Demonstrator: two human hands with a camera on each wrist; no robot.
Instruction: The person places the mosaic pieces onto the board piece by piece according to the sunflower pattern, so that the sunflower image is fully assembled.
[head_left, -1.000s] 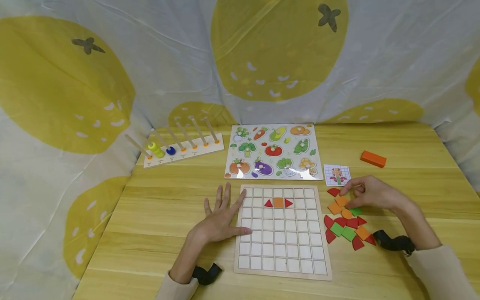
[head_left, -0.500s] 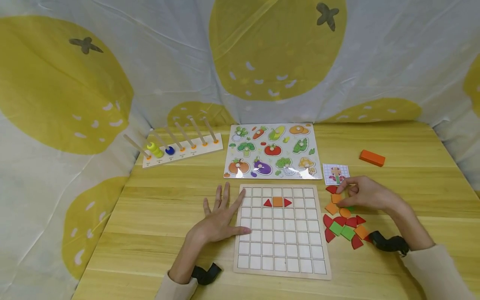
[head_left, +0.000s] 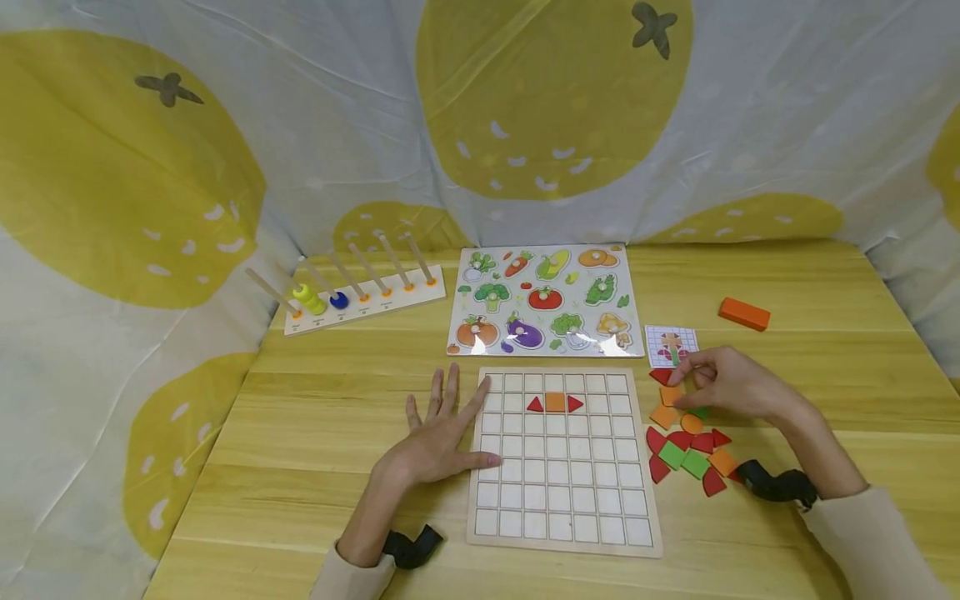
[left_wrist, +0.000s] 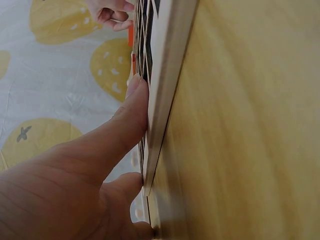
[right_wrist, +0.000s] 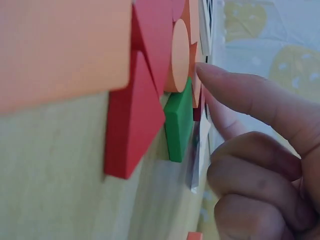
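My left hand [head_left: 431,446] lies with fingers spread at the left edge of a wooden grid board [head_left: 560,500], thumb and index finger resting on its rim. On the board, an orange square tile [head_left: 554,402] sits between two red triangles [head_left: 535,405]. To the right of the board, my right hand [head_left: 731,383] has thumb and index finger at opposite edges of a loose orange square tile [head_left: 668,396], seemingly pinching it on the table. A red tile [head_left: 661,377] touches close by the index fingertip. In the right wrist view, the other fingers are curled and a green tile [right_wrist: 179,122] lies near.
Several red, green [head_left: 696,464] and orange tiles lie right of the board. A pattern card [head_left: 660,337] is just behind them, with an orange block [head_left: 744,314] farther right. A vegetable peg puzzle [head_left: 502,265] and a bead-counting rack [head_left: 375,304] stand at the back.
My right hand has shifted slightly left, and the orange square and red tile at its fingertips have moved a little left too. The left hand stays in place.
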